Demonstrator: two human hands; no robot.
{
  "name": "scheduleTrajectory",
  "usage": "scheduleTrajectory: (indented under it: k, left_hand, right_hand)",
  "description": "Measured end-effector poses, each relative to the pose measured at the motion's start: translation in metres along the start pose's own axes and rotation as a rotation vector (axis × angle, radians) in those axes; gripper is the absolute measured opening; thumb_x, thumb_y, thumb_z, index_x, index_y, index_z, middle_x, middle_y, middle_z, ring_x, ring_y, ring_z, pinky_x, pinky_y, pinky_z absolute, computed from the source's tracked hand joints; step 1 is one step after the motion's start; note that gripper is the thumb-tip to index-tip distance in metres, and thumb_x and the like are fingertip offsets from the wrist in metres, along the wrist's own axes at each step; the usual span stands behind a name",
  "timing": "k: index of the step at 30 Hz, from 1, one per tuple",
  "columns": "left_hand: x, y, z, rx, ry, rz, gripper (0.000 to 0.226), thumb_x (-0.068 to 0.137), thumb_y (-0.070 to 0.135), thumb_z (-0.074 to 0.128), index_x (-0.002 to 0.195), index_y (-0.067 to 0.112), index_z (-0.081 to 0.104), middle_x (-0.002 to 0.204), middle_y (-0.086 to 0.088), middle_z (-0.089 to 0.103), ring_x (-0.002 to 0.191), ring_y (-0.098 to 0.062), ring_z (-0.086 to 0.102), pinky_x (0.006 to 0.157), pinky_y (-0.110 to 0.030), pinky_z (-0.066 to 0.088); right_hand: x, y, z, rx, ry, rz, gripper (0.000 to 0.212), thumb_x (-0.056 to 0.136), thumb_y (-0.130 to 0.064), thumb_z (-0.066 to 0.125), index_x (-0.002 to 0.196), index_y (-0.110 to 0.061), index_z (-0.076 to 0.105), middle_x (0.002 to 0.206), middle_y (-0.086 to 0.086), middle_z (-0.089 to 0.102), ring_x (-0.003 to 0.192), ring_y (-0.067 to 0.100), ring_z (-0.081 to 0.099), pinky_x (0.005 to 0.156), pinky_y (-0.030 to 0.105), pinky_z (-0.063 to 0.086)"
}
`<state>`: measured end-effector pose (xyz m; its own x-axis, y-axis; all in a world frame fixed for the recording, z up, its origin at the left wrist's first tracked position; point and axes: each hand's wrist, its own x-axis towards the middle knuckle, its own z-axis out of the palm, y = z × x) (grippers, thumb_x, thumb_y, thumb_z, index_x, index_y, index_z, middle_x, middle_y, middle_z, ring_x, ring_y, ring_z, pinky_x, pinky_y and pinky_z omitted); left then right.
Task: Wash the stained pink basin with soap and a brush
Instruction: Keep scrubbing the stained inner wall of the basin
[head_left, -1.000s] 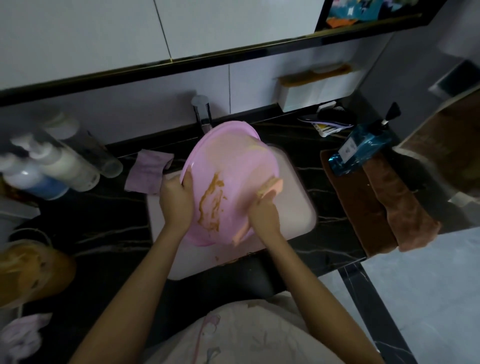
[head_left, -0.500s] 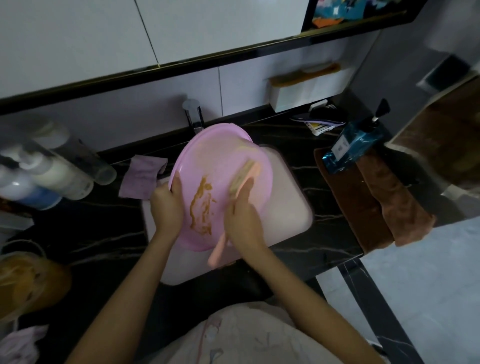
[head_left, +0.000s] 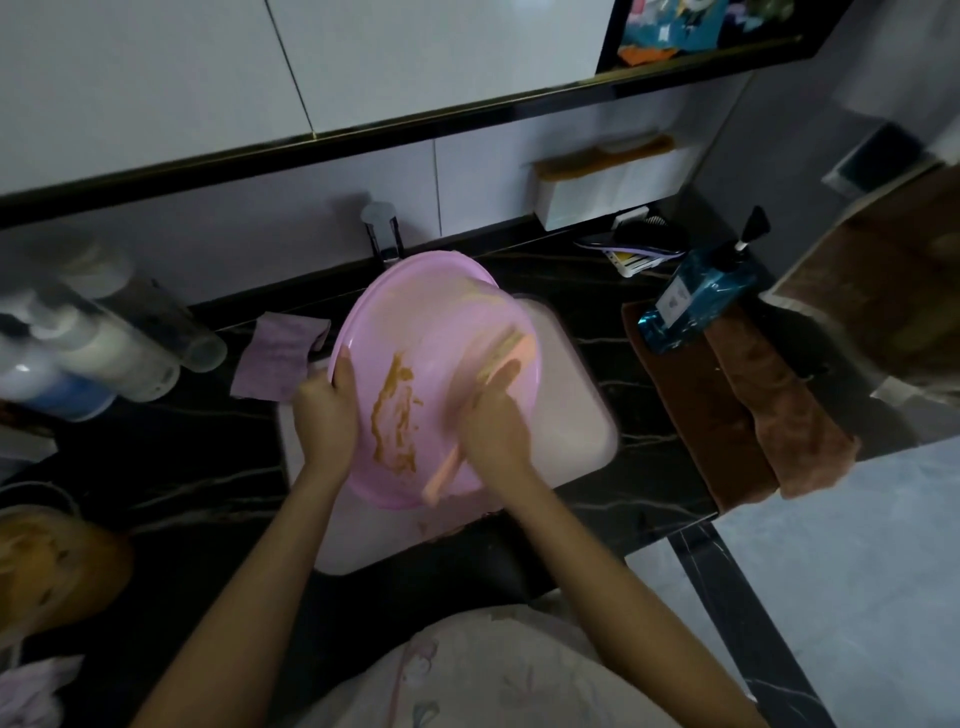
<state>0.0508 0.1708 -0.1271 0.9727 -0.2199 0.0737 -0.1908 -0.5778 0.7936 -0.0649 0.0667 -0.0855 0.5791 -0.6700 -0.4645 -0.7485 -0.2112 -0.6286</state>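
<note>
Basin (head_left: 415, 312) between both hands

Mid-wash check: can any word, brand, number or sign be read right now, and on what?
No text is readable.
White label on the blue pump bottle: too blurred to read.
Colourful items on the top shelf: print too small.
Bottles at left: blurred, nothing legible.

One wide-angle camera sits on the person's head, facing forward and steeply down, close above the white sink (head_left: 571, 415) with the pink basin (head_left: 441, 322) mid-frame; dark counter (head_left: 182, 478) spreads to both sides, wall cabinets (head_left: 156, 78) curve across the top.
</note>
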Motion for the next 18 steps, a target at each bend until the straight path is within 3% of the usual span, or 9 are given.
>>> scheduleTrajectory:
  k: [3, 5, 7, 8, 12, 15, 18]
  left_hand:
    - [0.006, -0.005, -0.002, -0.027, 0.002, 0.015, 0.048, 0.100, 0.026, 0.039, 0.054, 0.011, 0.042, 0.049, 0.003, 0.039, 0.046, -0.006, 0.035, 0.042, -0.017, 0.026]
    - [0.009, -0.003, -0.004, -0.045, -0.013, 0.037, 0.049, 0.100, 0.024, 0.039, 0.052, 0.015, 0.037, 0.050, 0.004, 0.039, 0.047, -0.005, 0.034, 0.040, -0.012, 0.028]
    - [0.004, 0.001, -0.004, -0.064, -0.024, 0.051, 0.049, 0.100, 0.024, 0.039, 0.053, 0.011, 0.039, 0.049, 0.002, 0.039, 0.046, -0.006, 0.034, 0.038, -0.012, 0.028]
    - [0.000, 0.002, -0.004, -0.055, -0.020, 0.051, 0.048, 0.100, 0.025, 0.039, 0.055, 0.009, 0.043, 0.049, 0.002, 0.039, 0.045, -0.007, 0.034, 0.038, -0.012, 0.029]
    - [0.004, -0.004, -0.005, -0.043, -0.020, 0.038, 0.048, 0.100, 0.027, 0.039, 0.054, 0.012, 0.040, 0.049, 0.003, 0.038, 0.046, -0.009, 0.036, 0.039, -0.012, 0.030]
    - [0.012, -0.006, -0.005, -0.062, -0.027, 0.052, 0.045, 0.100, 0.023, 0.039, 0.057, 0.009, 0.040, 0.052, 0.004, 0.039, 0.053, -0.014, 0.039, 0.044, -0.014, 0.029]
    - [0.007, -0.007, -0.003, -0.039, -0.014, 0.037, 0.046, 0.100, 0.022, 0.040, 0.055, 0.013, 0.038, 0.051, 0.006, 0.038, 0.050, -0.004, 0.034, 0.042, -0.011, 0.029]
  right_hand:
    - [-0.037, -0.003, 0.022, 0.000, -0.080, -0.182, 0.076, 0.100, -0.023, 0.033, 0.143, -0.006, -0.027, 0.095, 0.012, 0.064, 0.083, 0.029, 0.062, 0.076, 0.038, 0.047]
    - [-0.006, 0.002, 0.009, 0.042, -0.049, -0.100, 0.074, 0.100, -0.021, 0.033, 0.145, -0.005, -0.025, 0.073, 0.001, 0.054, 0.062, 0.017, 0.053, 0.066, 0.032, 0.039]
    - [0.019, 0.005, -0.014, 0.144, -0.016, 0.108, 0.072, 0.099, -0.017, 0.032, 0.146, -0.007, -0.022, 0.065, -0.002, 0.047, 0.055, 0.012, 0.048, 0.065, 0.032, 0.041]
    - [0.018, 0.004, -0.017, 0.169, -0.040, 0.160, 0.071, 0.099, -0.016, 0.032, 0.147, -0.007, -0.019, 0.068, 0.000, 0.049, 0.060, 0.015, 0.052, 0.068, 0.034, 0.046]
    - [-0.036, -0.007, 0.008, 0.148, -0.160, -0.101, 0.067, 0.101, -0.023, 0.030, 0.147, -0.011, -0.017, 0.113, 0.014, 0.059, 0.099, 0.030, 0.059, 0.088, 0.037, 0.043]
    - [-0.004, 0.000, 0.004, 0.123, -0.095, -0.087, 0.072, 0.101, -0.024, 0.030, 0.145, -0.014, -0.026, 0.090, 0.008, 0.060, 0.075, 0.023, 0.058, 0.077, 0.037, 0.046]
    - [0.017, 0.013, -0.003, 0.166, 0.010, 0.086, 0.073, 0.100, -0.020, 0.032, 0.145, -0.007, -0.024, 0.091, 0.010, 0.063, 0.070, 0.018, 0.054, 0.066, 0.031, 0.044]
